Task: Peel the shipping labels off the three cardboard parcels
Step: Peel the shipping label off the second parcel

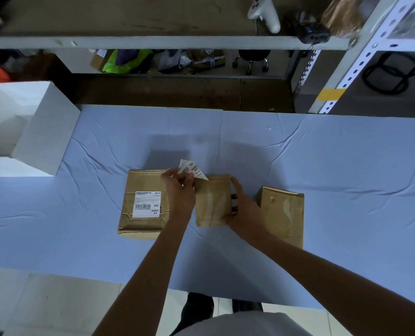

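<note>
Three brown cardboard parcels lie side by side on the blue cloth. The left parcel (142,204) carries a flat white shipping label (147,204) on its top. My left hand (180,190) pinches a second white label (192,169), lifted and curled above the far edge of the middle parcel (212,202); its lower corner still touches that edge. My right hand (244,209) grips the middle parcel's right side, thumb on top. The right parcel (283,214) shows bare cardboard with a torn patch and no label.
The blue cloth (323,166) covers the table. A white box (32,127) stands at the table's far left corner. Behind the table runs a metal shelf rack (167,42) with a white controller (264,12) and clutter underneath. The near table edge is by my legs.
</note>
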Motion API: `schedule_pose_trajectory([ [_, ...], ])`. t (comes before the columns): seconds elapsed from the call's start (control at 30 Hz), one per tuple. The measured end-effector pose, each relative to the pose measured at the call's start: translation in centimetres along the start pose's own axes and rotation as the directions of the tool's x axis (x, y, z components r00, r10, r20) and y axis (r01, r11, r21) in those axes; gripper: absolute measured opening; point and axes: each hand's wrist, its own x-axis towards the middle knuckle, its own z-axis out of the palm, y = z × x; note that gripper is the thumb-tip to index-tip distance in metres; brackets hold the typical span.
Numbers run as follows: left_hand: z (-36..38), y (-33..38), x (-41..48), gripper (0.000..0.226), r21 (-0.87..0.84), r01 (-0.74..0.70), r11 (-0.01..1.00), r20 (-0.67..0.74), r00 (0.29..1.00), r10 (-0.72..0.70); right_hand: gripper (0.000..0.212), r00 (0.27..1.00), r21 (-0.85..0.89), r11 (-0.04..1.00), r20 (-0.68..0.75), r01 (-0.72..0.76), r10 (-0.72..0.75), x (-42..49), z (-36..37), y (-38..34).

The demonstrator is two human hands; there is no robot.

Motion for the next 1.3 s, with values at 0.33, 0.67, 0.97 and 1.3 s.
schedule_pose_trajectory([
  [0.33,0.3,-1.9,-0.9,0.037,0.04,0.058,0.997,0.098,0.993,-0.062,0.099,0.997,-0.238,0.971,0.076,0.036,-0.018,1.8,-1.3,-0.8],
  [0.67,0.1,-2.4,-0.4,0.039,0.024,0.068,0.997,0.091,0.993,-0.07,0.044,0.997,-0.132,0.99,-0.047,0.055,-0.061,1.9,-1.5,-1.1],
  [0.97,0.6,-1.2,-0.7,0.038,0.021,0.034,0.999,0.093,0.995,-0.036,0.1,0.996,-0.361,0.932,0.06,-0.039,0.064,0.5,-0.3,-2.5],
  [1.3,0.5,-1.6,-0.8,0.039,0.022,0.026,0.999,0.087,0.996,-0.028,0.039,0.988,-0.39,0.909,0.01,0.144,-0.152,1.6,-1.3,-1.8],
])
